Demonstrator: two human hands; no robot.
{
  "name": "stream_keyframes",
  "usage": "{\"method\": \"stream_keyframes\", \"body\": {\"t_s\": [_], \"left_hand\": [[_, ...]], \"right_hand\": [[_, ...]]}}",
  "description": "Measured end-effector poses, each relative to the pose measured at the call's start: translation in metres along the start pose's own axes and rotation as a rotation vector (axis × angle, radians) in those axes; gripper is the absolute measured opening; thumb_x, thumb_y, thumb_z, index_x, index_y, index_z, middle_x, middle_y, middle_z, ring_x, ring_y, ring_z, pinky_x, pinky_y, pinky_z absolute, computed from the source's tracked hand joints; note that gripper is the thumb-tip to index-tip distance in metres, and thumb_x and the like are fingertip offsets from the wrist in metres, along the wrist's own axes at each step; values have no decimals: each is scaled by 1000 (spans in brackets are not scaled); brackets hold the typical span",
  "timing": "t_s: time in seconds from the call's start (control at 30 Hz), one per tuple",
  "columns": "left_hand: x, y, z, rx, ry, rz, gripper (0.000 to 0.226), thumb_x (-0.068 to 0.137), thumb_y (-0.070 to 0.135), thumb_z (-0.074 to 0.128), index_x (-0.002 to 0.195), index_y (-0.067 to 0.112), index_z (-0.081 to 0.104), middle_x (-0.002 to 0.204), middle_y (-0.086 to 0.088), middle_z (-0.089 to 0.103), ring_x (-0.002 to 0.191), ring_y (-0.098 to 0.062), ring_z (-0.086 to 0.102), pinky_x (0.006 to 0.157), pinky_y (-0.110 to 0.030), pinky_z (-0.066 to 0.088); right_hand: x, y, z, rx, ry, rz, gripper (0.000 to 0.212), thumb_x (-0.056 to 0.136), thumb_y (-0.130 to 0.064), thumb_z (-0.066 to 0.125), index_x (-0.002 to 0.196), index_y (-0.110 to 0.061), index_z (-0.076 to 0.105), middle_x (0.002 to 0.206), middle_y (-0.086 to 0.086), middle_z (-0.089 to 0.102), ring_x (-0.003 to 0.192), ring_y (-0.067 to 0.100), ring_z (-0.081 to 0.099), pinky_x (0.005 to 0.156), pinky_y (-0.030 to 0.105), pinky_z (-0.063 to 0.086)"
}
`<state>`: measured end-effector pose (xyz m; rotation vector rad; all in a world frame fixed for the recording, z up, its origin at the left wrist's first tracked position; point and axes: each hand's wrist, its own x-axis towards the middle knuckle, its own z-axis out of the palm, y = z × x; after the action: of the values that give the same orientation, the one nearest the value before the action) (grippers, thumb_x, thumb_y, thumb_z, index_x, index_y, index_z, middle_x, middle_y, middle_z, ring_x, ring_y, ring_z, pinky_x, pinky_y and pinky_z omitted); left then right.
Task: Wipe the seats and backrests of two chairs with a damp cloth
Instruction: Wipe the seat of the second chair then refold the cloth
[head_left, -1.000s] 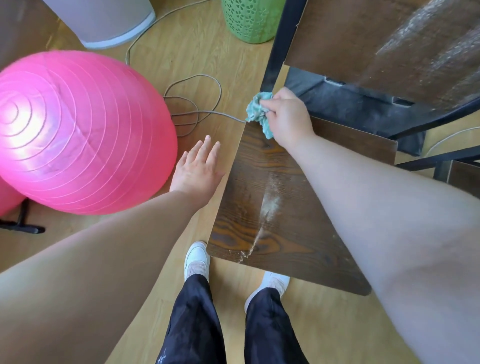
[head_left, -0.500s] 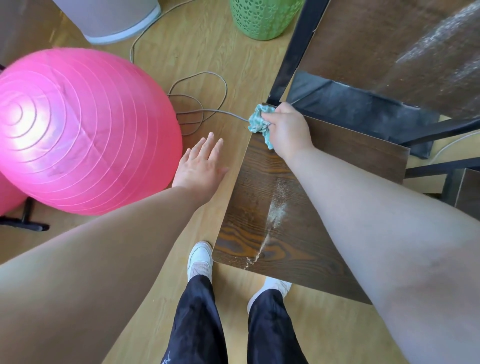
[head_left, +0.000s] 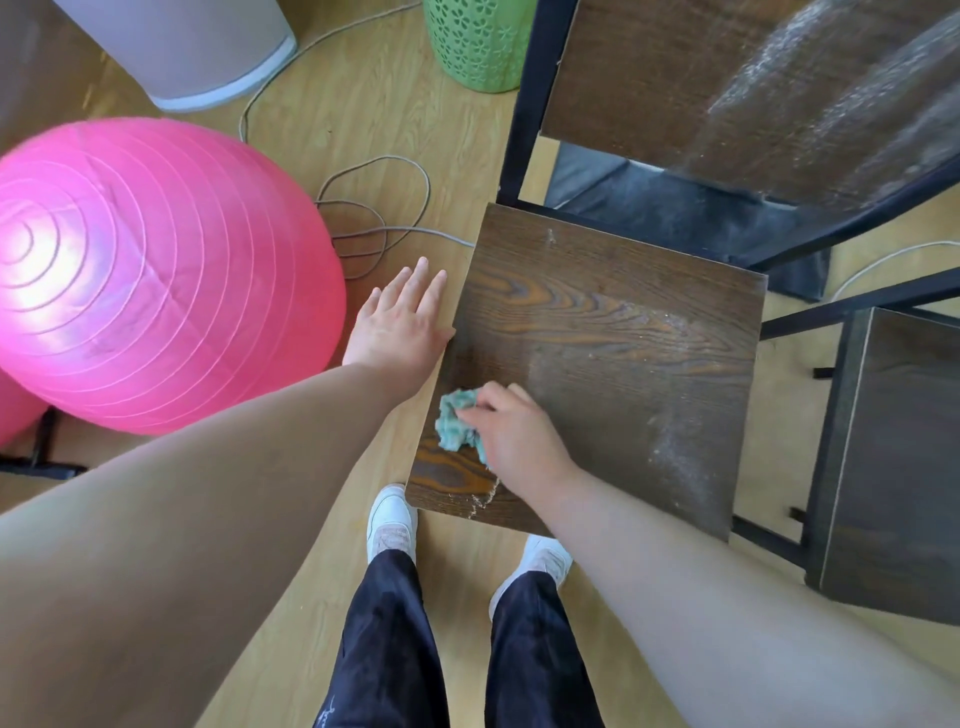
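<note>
A dark wood-grain chair seat (head_left: 613, 332) lies in front of me, with pale dust streaks on its right side and crumbs at its near edge. Its dusty backrest (head_left: 727, 88) rises at the top right on a black frame. My right hand (head_left: 514, 441) grips a bunched teal cloth (head_left: 456, 426) and presses it on the seat's near left part. My left hand (head_left: 400, 327) hovers flat with straight fingers beside the seat's left edge. A second dark chair (head_left: 893, 457) stands at the right edge.
A big pink exercise ball (head_left: 156, 270) sits on the wooden floor at the left. A grey cable (head_left: 374, 218) coils behind it. A green perforated bin (head_left: 478, 41) and a white container (head_left: 208, 57) stand at the back. My feet are under the seat's near edge.
My right hand dragged the cloth from the seat's far left corner down its left side toward me. The left hand stayed flat beside the seat.
</note>
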<state>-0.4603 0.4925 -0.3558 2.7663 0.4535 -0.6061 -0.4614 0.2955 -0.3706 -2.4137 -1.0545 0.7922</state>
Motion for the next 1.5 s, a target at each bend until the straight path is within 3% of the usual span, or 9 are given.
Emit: {"method": "stream_keyframes", "body": {"t_s": [0.17,0.37,0.5,0.6,0.67,0.93,1.1,1.23,1.5], "left_hand": [[4,17,1,37,2,23,66,106,44,33,160,23,3,167,0,-6,154,-19,-3,124,-44,10],[22,36,-1,109,-14,53,70,105,48,35,160,24,-1,167,0,-9,154,-18,-6,125,-43,8],[39,45,-2,130,-36,55,74,103,50,38,159,25,-3,167,1,-10,154,-17,-6,124,-43,7],[48,49,-1,166,-46,81,76,102,53,39,159,25,-4,167,2,-11,153,-17,-8,124,-45,7],[53,49,0,189,-49,84,76,103,53,37,159,25,-5,167,2,-13,153,-17,-10,124,-45,7],[57,46,10,230,-104,56,74,104,53,29,157,26,-14,163,2,-27,153,-16,-13,124,-47,6],[59,46,11,234,-121,54,74,104,53,28,156,27,-17,162,2,-30,153,-17,-13,124,-48,5],[57,47,11,222,-125,50,74,104,52,28,156,27,-19,161,2,-31,153,-17,-12,124,-48,5],[57,45,11,206,-134,48,76,104,53,31,155,30,-19,161,5,-31,153,-18,-13,124,-49,5]], "right_hand": [[-42,-5,27,-7,-25,-71,37,70,5,78,103,-10,73,90,2,54,78,24,46,57,33,49],[-59,-4,20,52,-60,-109,44,82,5,65,124,-9,64,104,4,53,95,25,46,70,41,52],[-39,20,-33,223,178,95,28,94,-9,59,120,-14,68,101,6,58,93,24,52,79,37,48],[-5,61,-79,179,394,125,27,96,-4,59,120,-9,71,98,8,58,91,27,55,78,36,48],[22,82,-108,121,433,164,26,97,-7,59,121,-8,69,102,6,57,95,24,55,82,37,51],[109,112,-150,98,283,184,32,100,-12,57,130,-12,65,114,7,54,111,22,52,98,31,45],[122,105,-143,91,226,289,49,92,-51,64,129,-18,66,114,1,53,108,17,51,91,32,49],[126,97,-141,-42,267,291,28,96,-31,64,121,-19,67,115,4,56,106,23,56,89,36,53],[88,84,-108,2,272,229,24,98,-19,61,119,-16,70,119,3,60,108,21,57,92,36,53]]}}
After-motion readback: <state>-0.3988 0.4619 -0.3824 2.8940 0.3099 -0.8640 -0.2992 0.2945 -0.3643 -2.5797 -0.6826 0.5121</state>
